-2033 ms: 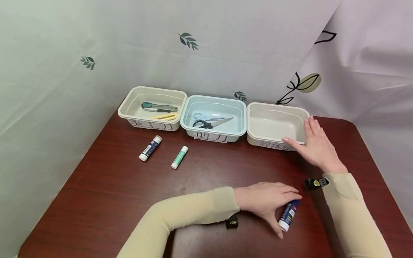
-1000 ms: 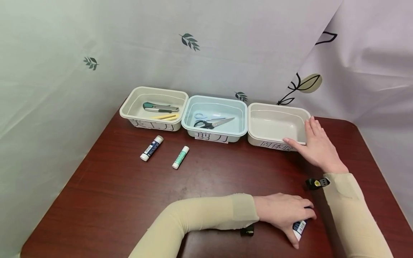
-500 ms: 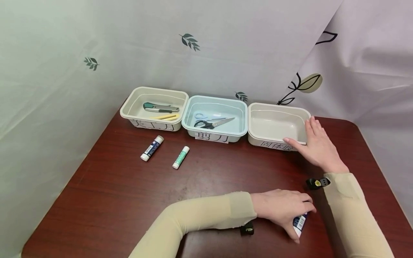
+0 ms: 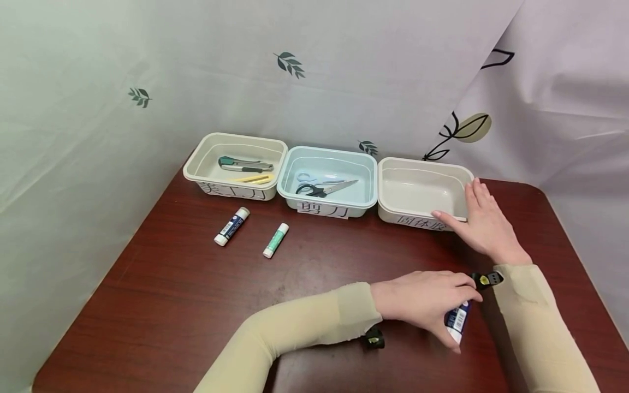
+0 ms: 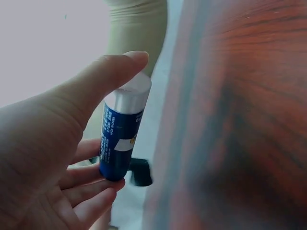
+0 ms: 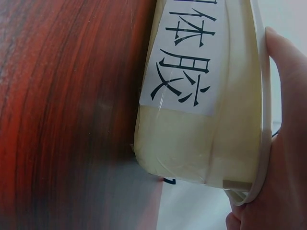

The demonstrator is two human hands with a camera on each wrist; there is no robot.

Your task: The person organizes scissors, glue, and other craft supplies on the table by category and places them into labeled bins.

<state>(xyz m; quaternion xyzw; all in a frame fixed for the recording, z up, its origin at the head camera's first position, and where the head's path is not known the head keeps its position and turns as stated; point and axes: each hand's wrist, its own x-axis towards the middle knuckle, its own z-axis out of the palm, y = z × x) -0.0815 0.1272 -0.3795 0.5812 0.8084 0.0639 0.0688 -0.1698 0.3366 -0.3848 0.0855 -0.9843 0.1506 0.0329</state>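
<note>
My left hand holds a dark blue glue stick just above the table, thumb against its white end and fingers at the other end. In the left wrist view the glue stick stands tilted between thumb and fingertips. My right hand holds the front right corner of the right-hand cream bin, thumb over the front rim and fingers along the side. A paper label with Chinese characters is on that bin's front. Another blue glue stick and a smaller green one lie at the left.
A cream bin with box cutters and a light blue bin with scissors stand in the same row at the back. The dark red table ends before a white curtain.
My left hand first closed in on the blue glue stick and shifted it toward the near right, then lifted it slightly away from me. My right hand has stayed on the bin corner.
</note>
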